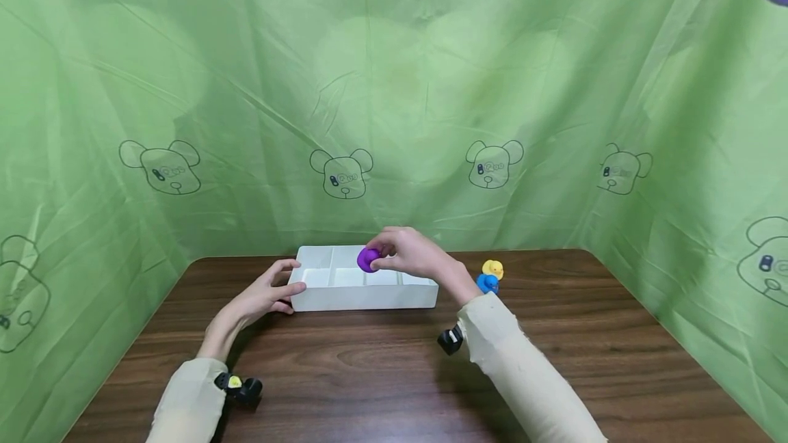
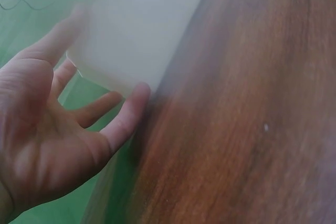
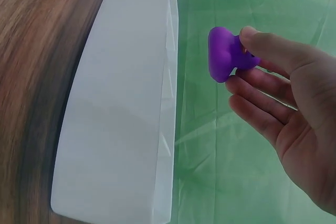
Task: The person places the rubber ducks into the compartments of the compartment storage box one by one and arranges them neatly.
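My right hand [image 1: 414, 251] pinches a small purple toy duck [image 1: 367, 260] between thumb and fingertips above a white divided box [image 1: 363, 298]. In the right wrist view, the duck [image 3: 220, 56] is held by its head, its rounded base turned away from the palm. My left hand [image 1: 265, 296] touches the box's left end with fingers spread. In the left wrist view, fingertips [image 2: 138, 92] lie against the end of the box.
On the brown wooden table [image 1: 351, 374], a yellow toy duck [image 1: 493, 269] and a blue toy duck [image 1: 488, 284] stand close together right of the box. A green curtain [image 1: 418, 115] with bear-face drawings hangs behind the table and along its sides.
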`<state>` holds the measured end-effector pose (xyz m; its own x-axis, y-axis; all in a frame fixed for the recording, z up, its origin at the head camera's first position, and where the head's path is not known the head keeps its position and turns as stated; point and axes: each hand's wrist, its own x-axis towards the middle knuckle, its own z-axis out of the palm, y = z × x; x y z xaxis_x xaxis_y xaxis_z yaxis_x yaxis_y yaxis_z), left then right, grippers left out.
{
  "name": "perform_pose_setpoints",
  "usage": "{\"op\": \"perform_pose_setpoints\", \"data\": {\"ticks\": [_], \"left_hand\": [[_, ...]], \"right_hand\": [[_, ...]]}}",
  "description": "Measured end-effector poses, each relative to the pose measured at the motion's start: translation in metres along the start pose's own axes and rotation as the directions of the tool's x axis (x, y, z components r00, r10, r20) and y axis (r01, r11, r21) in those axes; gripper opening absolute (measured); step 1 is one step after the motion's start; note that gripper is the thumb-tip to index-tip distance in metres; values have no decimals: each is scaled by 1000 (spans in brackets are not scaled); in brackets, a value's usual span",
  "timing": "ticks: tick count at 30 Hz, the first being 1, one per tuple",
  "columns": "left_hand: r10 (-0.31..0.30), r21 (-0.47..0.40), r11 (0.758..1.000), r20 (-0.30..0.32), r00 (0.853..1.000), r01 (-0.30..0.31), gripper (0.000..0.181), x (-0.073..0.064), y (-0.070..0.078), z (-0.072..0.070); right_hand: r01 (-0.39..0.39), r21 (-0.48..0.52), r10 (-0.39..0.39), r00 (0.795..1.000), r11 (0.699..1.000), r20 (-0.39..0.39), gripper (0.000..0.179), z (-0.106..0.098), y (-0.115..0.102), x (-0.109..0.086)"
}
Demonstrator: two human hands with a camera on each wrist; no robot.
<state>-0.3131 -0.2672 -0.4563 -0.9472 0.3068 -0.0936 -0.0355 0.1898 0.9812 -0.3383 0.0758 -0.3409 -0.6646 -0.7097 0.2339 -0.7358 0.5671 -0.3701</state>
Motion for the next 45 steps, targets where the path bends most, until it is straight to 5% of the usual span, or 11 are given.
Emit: {"op": "perform_pose_setpoints", "data": {"ticks": [20, 28, 45], "left_hand": [[25, -4, 1000, 27, 999, -25, 68, 0, -1, -1], [88, 206, 975, -9, 996, -84, 77, 0, -5, 0], [59, 200, 979, -36, 998, -51, 69, 0, -4, 2]], "right_hand": [[26, 29, -27, 999, 999, 35, 31, 5, -12, 19], [22, 52, -25, 999, 998, 48, 32, 11, -15, 26], [6, 75, -12, 997, 997, 73, 33, 24, -15, 34]]}}
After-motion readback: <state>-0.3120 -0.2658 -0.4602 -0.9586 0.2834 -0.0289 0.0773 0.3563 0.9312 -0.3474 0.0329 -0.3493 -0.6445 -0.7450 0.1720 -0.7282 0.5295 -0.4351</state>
